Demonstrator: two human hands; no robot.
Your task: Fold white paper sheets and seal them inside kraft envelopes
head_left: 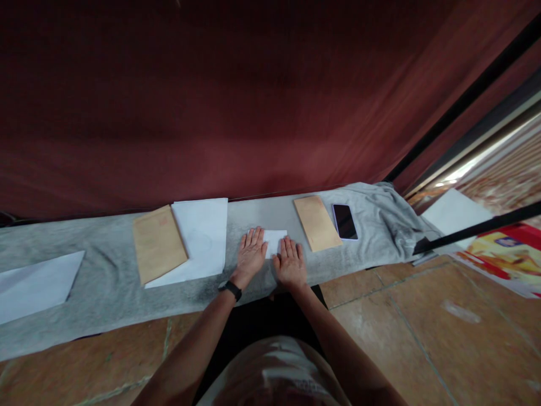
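Note:
A small white piece of paper (274, 237), which looks folded, lies on the grey cloth in front of me. My left hand (251, 251) rests flat across its left end, fingers stretched out. On its right end lies my right hand (291, 263), also flat with the fingers extended. Both palms face down, and the middle of the paper shows between them. Just right of my right hand is a brown envelope (318, 223). Left of my left hand, white sheets (207, 242) lie partly under another brown envelope (159, 243).
A phone (345, 221) lies beside the right envelope. More white paper (38, 286) is at the far left of the grey cloth (110, 282). Behind the narrow surface hangs a dark red curtain (236, 113). Black poles (465, 107) and a colourful box (507, 254) stand at the right.

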